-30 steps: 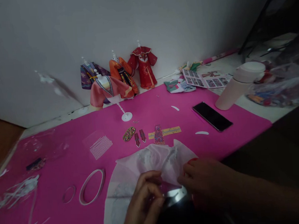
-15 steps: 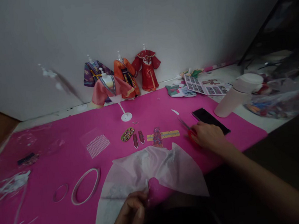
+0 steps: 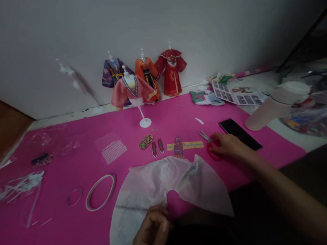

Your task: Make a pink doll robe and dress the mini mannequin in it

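Observation:
A sheer, pale, fan-shaped piece of fabric (image 3: 197, 189) spreads over the front edge of the pink-covered table, with a rounded notch in its near side. My left hand (image 3: 153, 232) pinches its edge just left of that notch; the fingertips partly hide the spot. Farther right, my right hand (image 3: 229, 145) has its fingers closed at the red handles of small scissors (image 3: 205, 136), which lie low over the table with blades pointing away and left. Beyond the fabric lie a yellow strip (image 3: 193, 145), a patterned purple piece (image 3: 178, 147) and two small dark red pointed pieces (image 3: 154, 149).
Miniature robes on stands, among them a pink one (image 3: 120, 92) and a red one (image 3: 172, 76), stand along the wall. At right are a phone (image 3: 239, 133), a bottle (image 3: 275, 106) and an instruction sheet (image 3: 239, 94). A white ribbon roll (image 3: 87, 202) and a bead sheet (image 3: 115, 152) lie left.
The view has shifted, so the table's things appear farther right. My right hand stays at the scissors, whose blades look more spread now. My left hand keeps to the fabric's edge.

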A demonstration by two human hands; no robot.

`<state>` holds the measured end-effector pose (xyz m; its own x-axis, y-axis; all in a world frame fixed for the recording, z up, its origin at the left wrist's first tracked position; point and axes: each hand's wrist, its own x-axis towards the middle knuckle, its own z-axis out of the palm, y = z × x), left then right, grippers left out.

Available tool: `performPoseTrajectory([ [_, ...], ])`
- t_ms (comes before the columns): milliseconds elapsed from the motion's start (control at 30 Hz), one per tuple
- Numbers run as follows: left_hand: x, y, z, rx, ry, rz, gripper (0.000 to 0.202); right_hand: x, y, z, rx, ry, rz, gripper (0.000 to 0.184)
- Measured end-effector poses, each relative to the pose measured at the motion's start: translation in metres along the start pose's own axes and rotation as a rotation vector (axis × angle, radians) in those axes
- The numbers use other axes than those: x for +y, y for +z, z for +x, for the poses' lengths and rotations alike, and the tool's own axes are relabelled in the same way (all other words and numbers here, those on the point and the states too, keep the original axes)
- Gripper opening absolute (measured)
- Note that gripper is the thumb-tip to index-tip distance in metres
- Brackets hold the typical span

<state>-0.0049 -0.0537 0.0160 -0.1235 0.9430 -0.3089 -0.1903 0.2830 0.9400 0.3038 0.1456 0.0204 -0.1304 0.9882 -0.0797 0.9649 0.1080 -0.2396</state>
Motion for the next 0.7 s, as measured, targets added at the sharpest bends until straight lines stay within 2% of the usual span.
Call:
performPoseTrajectory([
  [67, -0.004, 0.005, 0.002, -0.029, 0.004, -0.044, 0.031, -0.009, -0.007, -0.013, 0.045, -0.019, 0.053, 0.031],
  [133, -0.005, 0.012, 0.003, -0.04, -0.015, -0.087, 0.031, -0.029, -0.015, -0.036, 0.071, -0.069, 0.125, 0.019],
  [200, -0.005, 0.02, 0.004, -0.052, -0.054, -0.109, 0.032, -0.057, -0.019, -0.067, 0.023, -0.21, 0.248, 0.011],
  [233, -0.004, 0.023, 0.004, -0.051, -0.07, -0.121, 0.032, -0.071, -0.019, -0.082, -0.035, -0.344, 0.426, 0.011],
  [267, -0.003, 0.026, 0.004, -0.05, -0.086, -0.132, 0.031, -0.084, -0.018, -0.096, -0.082, -0.416, 0.585, 0.01],
  [367, 0.001, 0.03, 0.004, -0.052, -0.11, -0.126, 0.03, -0.112, -0.011, -0.125, -0.167, -0.473, 0.789, 0.009],
  [567, 0.004, 0.027, 0.002, -0.074, -0.06, 0.006, 0.028, -0.124, 0.005, -0.128, -0.15, -0.486, 0.705, 0.012],
  [700, 0.003, 0.027, 0.001, -0.087, -0.05, 0.057, 0.023, -0.128, 0.012, -0.127, -0.127, -0.559, 0.589, 0.008],
])
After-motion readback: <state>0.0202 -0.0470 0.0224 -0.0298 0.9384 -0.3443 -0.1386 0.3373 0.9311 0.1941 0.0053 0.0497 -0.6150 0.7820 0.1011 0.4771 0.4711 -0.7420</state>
